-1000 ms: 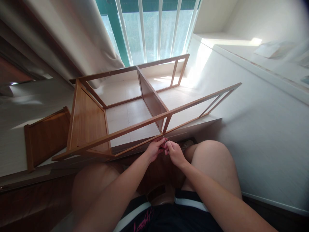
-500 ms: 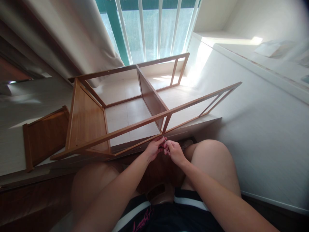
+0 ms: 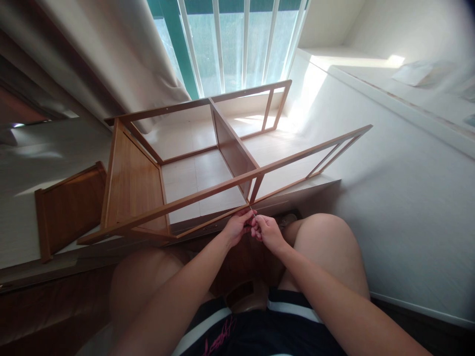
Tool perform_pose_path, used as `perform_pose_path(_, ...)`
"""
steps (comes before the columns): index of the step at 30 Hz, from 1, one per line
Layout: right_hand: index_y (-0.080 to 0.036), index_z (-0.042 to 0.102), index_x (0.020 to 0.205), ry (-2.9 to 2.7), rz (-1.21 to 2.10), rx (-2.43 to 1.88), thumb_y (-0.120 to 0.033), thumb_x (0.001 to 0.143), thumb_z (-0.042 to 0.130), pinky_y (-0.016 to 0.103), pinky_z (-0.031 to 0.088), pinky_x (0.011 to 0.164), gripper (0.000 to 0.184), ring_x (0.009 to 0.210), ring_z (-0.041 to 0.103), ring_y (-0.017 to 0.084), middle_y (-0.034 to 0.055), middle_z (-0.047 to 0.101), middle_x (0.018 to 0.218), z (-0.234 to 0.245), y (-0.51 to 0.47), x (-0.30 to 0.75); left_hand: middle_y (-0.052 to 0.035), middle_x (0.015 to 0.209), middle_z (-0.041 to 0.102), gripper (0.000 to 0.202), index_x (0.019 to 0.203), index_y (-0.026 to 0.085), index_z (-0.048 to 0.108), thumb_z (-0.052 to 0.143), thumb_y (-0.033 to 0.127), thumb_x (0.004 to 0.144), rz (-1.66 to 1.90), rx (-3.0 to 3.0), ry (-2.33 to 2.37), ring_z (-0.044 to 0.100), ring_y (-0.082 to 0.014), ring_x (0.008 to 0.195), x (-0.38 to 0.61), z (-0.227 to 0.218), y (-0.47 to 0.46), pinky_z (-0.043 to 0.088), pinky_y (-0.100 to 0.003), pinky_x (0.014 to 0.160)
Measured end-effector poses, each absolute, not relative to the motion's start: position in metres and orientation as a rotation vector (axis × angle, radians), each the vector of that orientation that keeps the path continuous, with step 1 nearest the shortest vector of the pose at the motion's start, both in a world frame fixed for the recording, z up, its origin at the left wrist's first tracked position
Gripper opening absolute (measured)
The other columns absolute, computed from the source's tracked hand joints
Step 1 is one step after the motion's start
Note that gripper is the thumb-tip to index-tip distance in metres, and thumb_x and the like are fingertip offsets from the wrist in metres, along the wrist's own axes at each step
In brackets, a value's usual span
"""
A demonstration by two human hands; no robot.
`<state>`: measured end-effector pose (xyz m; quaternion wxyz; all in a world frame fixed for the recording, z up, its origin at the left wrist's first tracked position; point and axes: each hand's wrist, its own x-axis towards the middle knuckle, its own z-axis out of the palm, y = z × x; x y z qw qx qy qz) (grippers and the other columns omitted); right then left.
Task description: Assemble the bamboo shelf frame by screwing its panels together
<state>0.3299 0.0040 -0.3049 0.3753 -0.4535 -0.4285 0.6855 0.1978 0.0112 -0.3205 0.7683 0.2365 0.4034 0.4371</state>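
Note:
A brown wooden shelf frame (image 3: 133,183) lies on its side on the pale floor before me. Its near rail (image 3: 208,222) runs just above my hands, and a middle shelf board (image 3: 232,148) stands across it. My left hand (image 3: 237,228) is closed against that rail where the board meets it. My right hand (image 3: 267,231) pinches a thin metal tool (image 3: 253,213), its tip at the same joint. Both hands touch each other between my bare knees.
A loose wooden shelf panel (image 3: 67,210) lies on the floor at the left. A pale curtain (image 3: 122,64) and a barred window (image 3: 230,44) stand behind the frame. A white wall (image 3: 389,163) runs along the right. Dark wooden flooring (image 3: 44,306) lies under my legs.
Almost nothing has moved. My hands stay at the same joint, with only a slight shift upward of the view.

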Motion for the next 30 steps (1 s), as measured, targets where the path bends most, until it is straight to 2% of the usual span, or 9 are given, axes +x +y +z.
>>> perform_pose_path(9, -0.02, 0.051, 0.071, -1.159, 1.735, -1.173, -0.047, 0.091, 0.044, 0.02, 0.026, 0.035, 0.034, 0.034, 0.036, 0.008, -0.0017, 0.057, 0.047, -0.3103, 0.0038, 0.3313, 0.0022, 0.064, 0.058, 0.035, 0.099, 0.017, 0.063, 0.069, 0.044, 0.079, 0.948, 0.512, 0.878, 0.058, -0.0121, 0.049, 0.198, -0.3184, 0.0113, 0.045, -0.023, 0.045)
perform_pose_path(17, -0.019, 0.055, 0.069, -1.539, 1.316, -1.323, -0.04, 0.095, 0.041, 0.023, 0.034, 0.047, 0.036, 0.045, 0.045, 0.011, -0.0008, 0.057, 0.052, -0.3124, 0.0013, 0.3339, 0.0009, 0.068, 0.059, 0.035, 0.095, 0.015, 0.065, 0.072, 0.043, 0.076, 0.963, 0.504, 0.933, 0.057, -0.0101, 0.056, 0.197, -0.3188, 0.0105, 0.045, -0.021, 0.051)
perform_pose_path(25, -0.02, 0.054, 0.067, -1.467, 1.373, -1.331, -0.039, 0.092, 0.043, 0.023, 0.033, 0.047, 0.033, 0.044, 0.043, 0.011, -0.0005, 0.057, 0.051, -0.3112, 0.0023, 0.334, 0.0008, 0.071, 0.059, 0.037, 0.093, 0.015, 0.067, 0.077, 0.043, 0.071, 0.962, 0.49, 0.961, 0.055, -0.009, 0.061, 0.1972, -0.3155, 0.0107, 0.042, -0.02, 0.054)
perform_pose_path(30, -0.02, 0.051, 0.064, -1.339, 1.563, -1.324, -0.039, 0.089, 0.043, 0.024, 0.027, 0.042, 0.032, 0.037, 0.035, 0.011, -0.0024, 0.052, 0.044, -0.3089, 0.0052, 0.335, 0.0001, 0.073, 0.06, 0.039, 0.094, 0.014, 0.069, 0.077, 0.045, 0.071, 0.951, 0.482, 0.967, 0.054, -0.0082, 0.063, 0.1963, -0.3152, 0.0097, 0.039, -0.02, 0.056)
